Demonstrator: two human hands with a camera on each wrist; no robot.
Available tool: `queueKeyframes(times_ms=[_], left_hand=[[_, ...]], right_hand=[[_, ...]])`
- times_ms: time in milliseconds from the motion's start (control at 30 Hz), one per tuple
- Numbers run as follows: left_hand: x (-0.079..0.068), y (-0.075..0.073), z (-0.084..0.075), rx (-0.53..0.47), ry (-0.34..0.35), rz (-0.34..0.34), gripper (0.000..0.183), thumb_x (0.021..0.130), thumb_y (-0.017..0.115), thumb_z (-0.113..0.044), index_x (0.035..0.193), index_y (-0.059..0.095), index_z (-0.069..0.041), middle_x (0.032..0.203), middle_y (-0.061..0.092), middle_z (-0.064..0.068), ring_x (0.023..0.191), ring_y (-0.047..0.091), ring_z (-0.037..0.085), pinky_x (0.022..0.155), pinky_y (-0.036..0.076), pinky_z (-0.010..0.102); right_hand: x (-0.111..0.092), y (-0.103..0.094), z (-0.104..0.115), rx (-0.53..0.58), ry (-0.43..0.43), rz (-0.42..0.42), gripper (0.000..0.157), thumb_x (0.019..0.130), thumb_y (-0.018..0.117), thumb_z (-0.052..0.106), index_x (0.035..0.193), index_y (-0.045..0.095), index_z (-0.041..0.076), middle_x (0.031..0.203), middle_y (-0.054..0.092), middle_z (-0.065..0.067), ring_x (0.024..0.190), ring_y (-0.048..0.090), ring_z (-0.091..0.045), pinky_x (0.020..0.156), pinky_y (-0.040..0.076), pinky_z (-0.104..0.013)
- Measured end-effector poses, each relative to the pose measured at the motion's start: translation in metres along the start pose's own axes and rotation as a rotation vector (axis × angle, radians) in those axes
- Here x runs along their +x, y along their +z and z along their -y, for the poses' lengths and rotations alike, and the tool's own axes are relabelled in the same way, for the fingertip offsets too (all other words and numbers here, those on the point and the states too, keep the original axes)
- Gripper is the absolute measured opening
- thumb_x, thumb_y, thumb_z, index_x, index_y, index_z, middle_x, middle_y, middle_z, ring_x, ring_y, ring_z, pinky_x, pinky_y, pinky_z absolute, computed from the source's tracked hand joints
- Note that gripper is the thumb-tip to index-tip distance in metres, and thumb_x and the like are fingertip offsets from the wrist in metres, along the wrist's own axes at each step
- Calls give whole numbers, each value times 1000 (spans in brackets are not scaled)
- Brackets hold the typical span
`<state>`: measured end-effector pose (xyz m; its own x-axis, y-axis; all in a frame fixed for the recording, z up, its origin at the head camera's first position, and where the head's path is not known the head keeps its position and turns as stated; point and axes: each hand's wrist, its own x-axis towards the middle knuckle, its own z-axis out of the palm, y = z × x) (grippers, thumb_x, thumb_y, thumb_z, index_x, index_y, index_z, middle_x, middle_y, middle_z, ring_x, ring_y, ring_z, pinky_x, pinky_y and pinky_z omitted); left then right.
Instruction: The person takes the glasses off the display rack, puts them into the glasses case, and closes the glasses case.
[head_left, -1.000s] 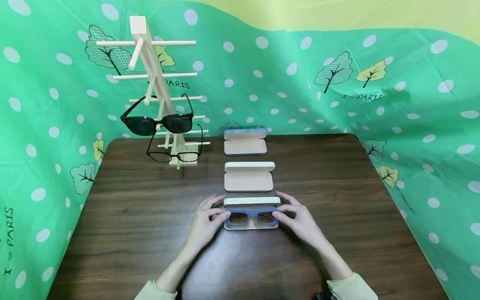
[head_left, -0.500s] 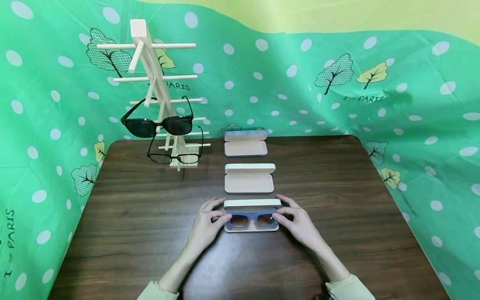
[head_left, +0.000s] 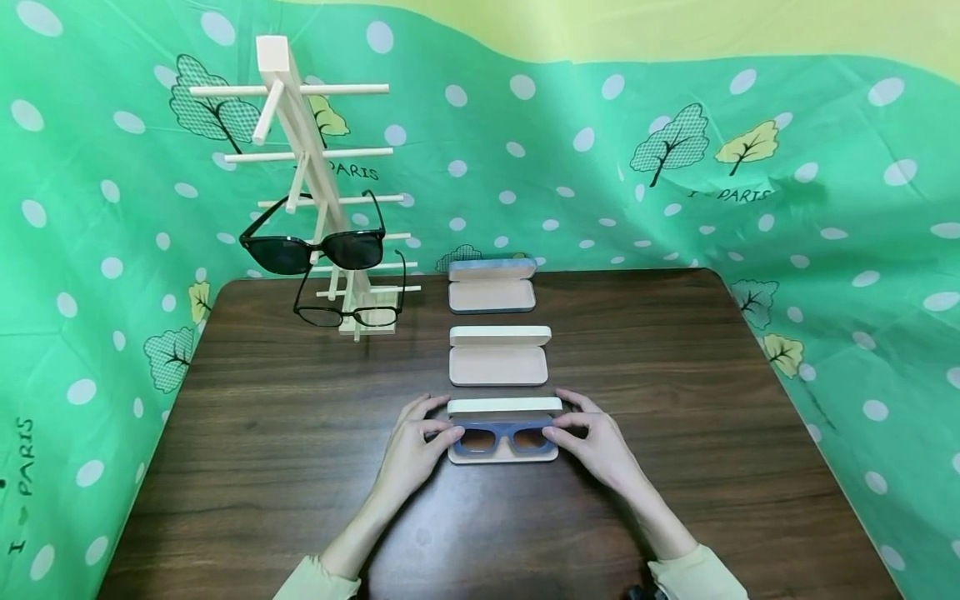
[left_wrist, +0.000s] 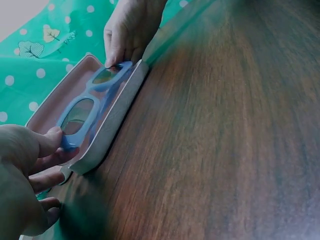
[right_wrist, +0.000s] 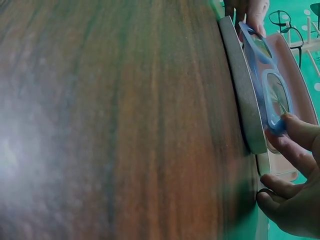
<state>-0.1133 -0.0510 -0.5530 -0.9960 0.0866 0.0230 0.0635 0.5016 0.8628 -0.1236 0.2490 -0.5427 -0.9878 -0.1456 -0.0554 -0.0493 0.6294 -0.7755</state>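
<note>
Blue-framed sunglasses (head_left: 504, 433) with brown lenses sit at the nearest opened glasses case (head_left: 504, 457), their front within its base. My left hand (head_left: 412, 450) pinches the left end of the frame between thumb and fingers. At the opposite end, my right hand (head_left: 597, 446) pinches the frame the same way. Both wrist views show thumbs on the lens side and fingers behind; the blue frame (left_wrist: 84, 116) stands tilted in the case, its folded temples partly hidden behind it. Whether it touches the case bottom, I cannot tell.
Two more opened cases stand behind in line: a white one (head_left: 498, 367) and a blue one (head_left: 491, 296). A wooden display rack (head_left: 315, 167) at the back left carries black sunglasses (head_left: 352, 248) and thin black-framed glasses (head_left: 377, 315). A patterned green cloth (head_left: 570, 167) hangs behind the table (head_left: 262, 433).
Hands, sunglasses and case keep nearly the same place through the frames. Only a slight shift of the whole head view shows.
</note>
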Motion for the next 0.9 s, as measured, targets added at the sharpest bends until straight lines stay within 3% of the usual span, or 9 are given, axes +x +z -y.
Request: queueKeyframes(times_ms=[400,700,900], left_hand=[[3,1,0,68,10,-13,20,86,83,-30,84,83,-10,136,69,7,146,45,34,120,35,58],[4,2,1,101,31,-22,28,86,83,-33,82,82,-5,135,69,10,144,46,37,118,37,59],[3,2,-1,122,47,-36,24,83,85,-31,84,83,-7,134,70,11,142,48,37,118,38,57]], right_hand=[[1,2,0,-61,10,-52,7,84,86,20,88,82,16,147,61,-11,139,55,-37,113,43,-48],[2,3,0,-58,-21,-86,5,84,85,17,84,80,17,143,63,-13,137,56,-39,111,44,-56],[3,3,2,-78,-39,-90,7,88,81,18,82,79,16,141,64,-15,135,57,-40,110,45,-56]])
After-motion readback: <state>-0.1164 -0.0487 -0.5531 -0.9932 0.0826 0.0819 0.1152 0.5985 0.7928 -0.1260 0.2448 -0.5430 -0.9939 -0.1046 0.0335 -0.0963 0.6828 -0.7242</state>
